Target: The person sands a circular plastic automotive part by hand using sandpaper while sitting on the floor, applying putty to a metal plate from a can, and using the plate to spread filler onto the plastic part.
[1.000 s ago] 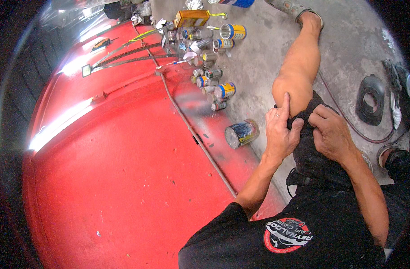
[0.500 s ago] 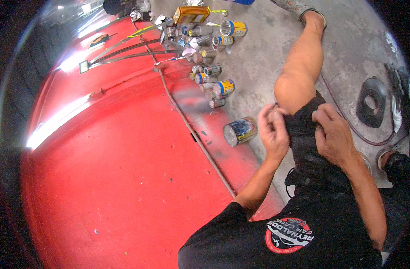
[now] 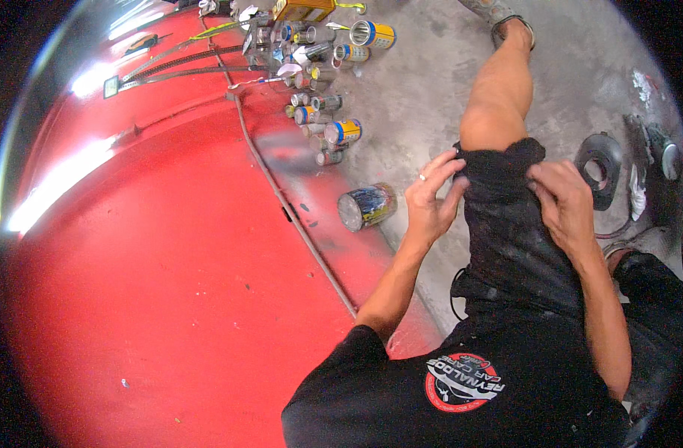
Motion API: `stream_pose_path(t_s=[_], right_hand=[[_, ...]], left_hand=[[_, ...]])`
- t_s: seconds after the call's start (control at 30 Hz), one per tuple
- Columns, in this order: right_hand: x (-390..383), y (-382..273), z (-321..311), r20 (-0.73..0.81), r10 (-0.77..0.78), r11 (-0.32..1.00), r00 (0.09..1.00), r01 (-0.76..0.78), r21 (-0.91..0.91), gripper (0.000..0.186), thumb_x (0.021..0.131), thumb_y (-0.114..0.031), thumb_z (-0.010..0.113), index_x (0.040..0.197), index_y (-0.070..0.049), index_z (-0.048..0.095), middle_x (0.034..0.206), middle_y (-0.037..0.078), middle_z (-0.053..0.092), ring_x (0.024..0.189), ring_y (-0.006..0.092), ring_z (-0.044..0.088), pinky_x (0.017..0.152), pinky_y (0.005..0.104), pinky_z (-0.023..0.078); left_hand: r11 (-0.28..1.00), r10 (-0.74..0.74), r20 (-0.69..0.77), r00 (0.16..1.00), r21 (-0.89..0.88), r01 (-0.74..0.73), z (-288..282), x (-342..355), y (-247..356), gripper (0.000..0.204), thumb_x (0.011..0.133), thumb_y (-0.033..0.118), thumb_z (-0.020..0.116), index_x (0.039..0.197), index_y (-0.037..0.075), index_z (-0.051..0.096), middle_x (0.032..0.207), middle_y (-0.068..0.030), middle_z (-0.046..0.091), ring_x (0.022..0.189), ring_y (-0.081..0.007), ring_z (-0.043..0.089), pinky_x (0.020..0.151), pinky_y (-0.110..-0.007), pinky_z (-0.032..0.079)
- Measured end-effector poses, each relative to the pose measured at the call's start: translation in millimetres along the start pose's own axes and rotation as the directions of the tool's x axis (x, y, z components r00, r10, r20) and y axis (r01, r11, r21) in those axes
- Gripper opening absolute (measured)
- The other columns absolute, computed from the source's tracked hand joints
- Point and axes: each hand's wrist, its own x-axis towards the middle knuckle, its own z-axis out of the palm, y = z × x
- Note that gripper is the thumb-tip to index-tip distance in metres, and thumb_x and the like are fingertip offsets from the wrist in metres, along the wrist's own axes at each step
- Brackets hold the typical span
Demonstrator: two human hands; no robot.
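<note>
The black trouser leg (image 3: 505,205) over my bent leg ends in a bunched hem just above the bare knee (image 3: 494,128). On the hem's left side, my left hand (image 3: 433,196), with a ring on one finger, pinches the cloth between fingers and thumb. At the other side my right hand (image 3: 567,203) has its fingers curled onto the fabric near the bunched edge. A paint-smeared can (image 3: 367,207) lies on its side left of my left hand, beside the red painted panel (image 3: 169,284).
Several cans, some with yellow and blue labels (image 3: 343,132), cluster at the panel's far edge. A gold rectangular tin (image 3: 302,9) is behind them. To the right, a black ring-shaped part (image 3: 598,170) lies on the concrete floor (image 3: 423,97). A thin rod (image 3: 311,246) runs along the panel.
The hem has been drawn up into a thicker bunch above the knee. Both hands have shifted slightly along it, and the whole view has moved, so the cans appear further left.
</note>
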Motion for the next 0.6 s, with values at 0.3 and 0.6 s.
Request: stream_pose_path(t_s=[0.3,0.6], right_hand=[[91.6,66.9,-1.1,-0.136,0.512,0.842,0.848,-0.464,0.275,0.024,0.087,-0.017,0.059,0.103,-0.001,0.066,0.088,0.008,0.07,0.08,0.0178,0.063,0.074,0.0309,0.048],[139.0,143.6,12.0,-0.021,0.466,0.882,0.885,-0.462,0.09,0.014,0.092,-0.013,0.053,0.096,-0.001,0.059,0.08,0.003,0.06,0.072,0.0109,0.053,0.069,0.0284,0.044]], left_hand=[[0.701,-0.507,0.062,0.86,-0.551,0.453,57.4,100.7,3.7,0.022,0.093,0.014,0.059,0.094,-0.006,0.067,0.087,-0.0078,0.067,0.076,-0.013,0.059,0.071,-0.028,0.048],[0.535,-0.578,0.412,0.704,-0.46,0.709,175.2,203.5,-98.3,0.016,0.09,0.011,0.059,0.081,-0.001,0.064,0.074,-0.0062,0.063,0.065,-0.0145,0.057,0.06,-0.031,0.046]])
